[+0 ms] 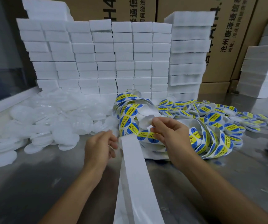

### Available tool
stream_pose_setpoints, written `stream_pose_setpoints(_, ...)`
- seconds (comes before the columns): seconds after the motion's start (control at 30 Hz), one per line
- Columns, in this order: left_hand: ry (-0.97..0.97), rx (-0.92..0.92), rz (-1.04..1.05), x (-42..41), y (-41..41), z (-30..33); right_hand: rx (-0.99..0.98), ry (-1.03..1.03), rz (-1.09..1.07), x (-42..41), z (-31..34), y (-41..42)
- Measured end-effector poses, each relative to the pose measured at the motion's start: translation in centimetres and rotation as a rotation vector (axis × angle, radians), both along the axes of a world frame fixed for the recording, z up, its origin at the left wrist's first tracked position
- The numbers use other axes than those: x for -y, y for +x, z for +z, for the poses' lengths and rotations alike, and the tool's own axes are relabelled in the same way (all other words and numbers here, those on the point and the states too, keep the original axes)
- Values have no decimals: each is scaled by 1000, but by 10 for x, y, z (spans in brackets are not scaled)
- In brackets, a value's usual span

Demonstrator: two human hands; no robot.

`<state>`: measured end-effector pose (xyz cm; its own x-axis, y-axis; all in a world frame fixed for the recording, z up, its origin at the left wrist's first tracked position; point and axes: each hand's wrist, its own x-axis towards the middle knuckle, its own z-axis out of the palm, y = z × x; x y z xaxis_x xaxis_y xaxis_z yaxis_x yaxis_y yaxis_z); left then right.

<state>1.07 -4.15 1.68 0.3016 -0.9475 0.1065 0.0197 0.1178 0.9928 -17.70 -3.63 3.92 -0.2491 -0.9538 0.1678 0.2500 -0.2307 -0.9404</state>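
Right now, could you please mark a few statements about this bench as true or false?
1. The right hand pinches a lid. True.
2. The plain lids are piled on the right. False: they are piled on the left; the labelled lids lie on the right.
3. The stickers are red. False: they are blue and yellow.
4. White foam blocks are stacked at the back. True.

Both bare forearms reach forward, hands near each other. The left hand (100, 146) curls its blurred fingers. The right hand (167, 133) pinches thumb against fingertips.
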Motion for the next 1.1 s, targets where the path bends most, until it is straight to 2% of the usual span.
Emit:
stream_pose_setpoints(0.03, 3, 21, 52, 1, 4, 0, -6, -21, 13, -1, 0, 1)
stream_pose_setpoints(0.07, -1, 131, 116, 4, 9, -2, -9, -37, 24, -2, 0, 2)
stream_pose_setpoints(0.17, 13, 703, 256, 5, 21, -10, -22, -65, 40, -4, 0, 5)
stream_pose_setpoints(0.23, 113, 982, 221, 4, 24, -16, -45, -74, 45, -6, 0, 6)
stream_pose_setpoints(0.3, 204, 1120, 205, 5, 25, -19, -68, -76, 54, -7, 0, 7)
stream_pose_setpoints(0.6, 172, 1098, 213, 8, 28, -19, -129, -109, 49, -8, 0, 9)
stream_pose_setpoints(0.73, -211, 842, 180, 11, 21, -16, -69, -132, 47, -7, -2, 8)
stream_pose_setpoints(0.87, -524, 791, 126, 1, 8, -5, -102, -146, 25, -8, -1, 6)
stream_pose_setpoints(1.0, -646, 760, 9, -9, -5, 1, -221, -233, 76, -11, -2, 12)
stream_pose_setpoints(1.1, -632, 654, -114, -17, -14, 3, -261, -268, 121, -13, -6, 18)
